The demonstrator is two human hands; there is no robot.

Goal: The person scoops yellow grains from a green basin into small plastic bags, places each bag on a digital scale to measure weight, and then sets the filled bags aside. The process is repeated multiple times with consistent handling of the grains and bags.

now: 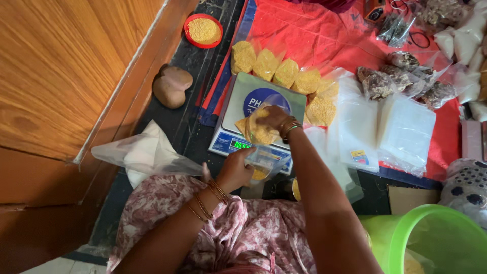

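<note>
Right hand [273,116] grips grain-filled bag [257,130] over scale [256,119]; left hand [234,170] holds small clear container [264,162]. Risk: loose bag mouth tips, grain spills onto scale.

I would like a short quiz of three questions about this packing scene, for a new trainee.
1. True or false: the right hand holds a bag of yellow grain over the scale.
2. What does the left hand grip? A) a clear plastic container B) the red lid C) the green bucket
3. Fill in: the filled bags lie in a row behind the scale, on a ____ sheet.

Key: 1 true; 2 A; 3 red.
</note>
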